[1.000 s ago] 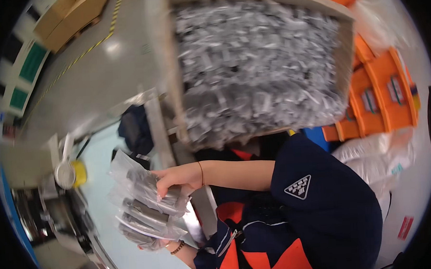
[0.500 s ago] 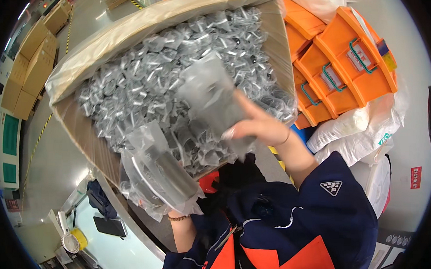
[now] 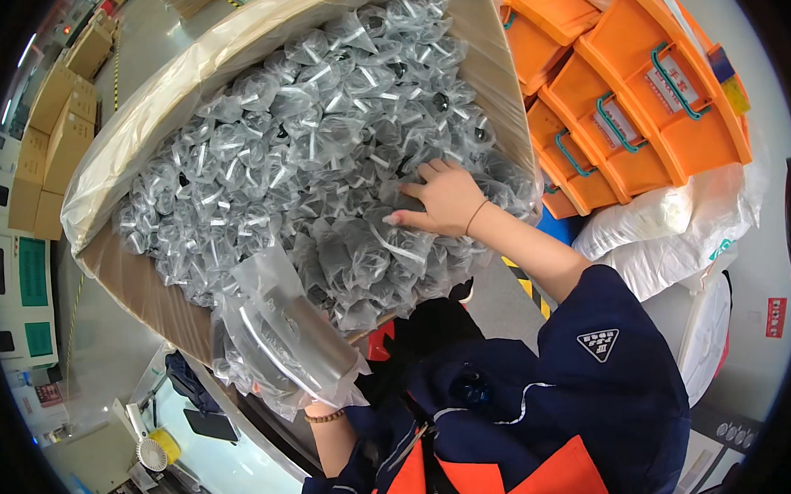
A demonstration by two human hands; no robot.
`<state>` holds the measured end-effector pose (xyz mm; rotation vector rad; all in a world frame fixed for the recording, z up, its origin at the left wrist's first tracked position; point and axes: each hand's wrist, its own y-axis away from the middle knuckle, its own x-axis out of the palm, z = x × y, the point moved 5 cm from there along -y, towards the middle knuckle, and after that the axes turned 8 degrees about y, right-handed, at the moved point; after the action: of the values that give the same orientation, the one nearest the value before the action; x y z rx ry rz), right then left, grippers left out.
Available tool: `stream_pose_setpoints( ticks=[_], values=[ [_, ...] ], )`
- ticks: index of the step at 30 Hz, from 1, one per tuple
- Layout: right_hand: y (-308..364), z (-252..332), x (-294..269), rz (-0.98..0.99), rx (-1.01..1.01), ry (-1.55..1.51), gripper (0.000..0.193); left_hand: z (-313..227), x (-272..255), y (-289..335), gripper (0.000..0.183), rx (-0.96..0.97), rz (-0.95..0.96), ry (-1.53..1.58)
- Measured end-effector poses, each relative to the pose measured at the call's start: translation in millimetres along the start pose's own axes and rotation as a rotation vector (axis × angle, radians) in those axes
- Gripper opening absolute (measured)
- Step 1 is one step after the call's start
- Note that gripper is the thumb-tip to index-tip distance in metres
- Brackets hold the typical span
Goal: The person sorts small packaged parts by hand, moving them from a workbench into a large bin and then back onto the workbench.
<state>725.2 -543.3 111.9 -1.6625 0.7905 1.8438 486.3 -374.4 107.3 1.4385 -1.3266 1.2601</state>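
At the view's eight o'clock, wrapped cylinders are gripped by the left hand, fingers partly hidden. Toward two o'clock, the right hand is laid, fingers spread, over bagged pieces in the box.

Right hand palm down, fingers spread, arm outstretched; left hand mostly hidden.
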Motion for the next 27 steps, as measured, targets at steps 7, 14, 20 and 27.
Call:
stream_pose_setpoints(
  ticks=[7, 14, 20, 27],
  values=[
    [19.3, -26.3, -9.7, -0.395, -0.006, -0.150, 0.061, 33.3, 23.3, -57.7, 0.080, -0.133, 0.010, 0.041],
    [93.6, 6.9, -99.0, -0.454, 0.002, -0.717, 0.057, 95.4, 39.7, -125.0, 0.080, -0.215, -0.048, 0.191],
    [106.0, -25.0, -119.1, -0.673, 0.217, -0.380, 0.047, 129.6, 22.4, -135.3, 0.083, -0.451, 0.045, 0.378],
    [29.6, -77.4, -20.4, 0.068, 0.241, -0.106, 0.035, 109.5, 28.6, -117.1, 0.110, -0.429, 0.006, 0.104]
  ],
)
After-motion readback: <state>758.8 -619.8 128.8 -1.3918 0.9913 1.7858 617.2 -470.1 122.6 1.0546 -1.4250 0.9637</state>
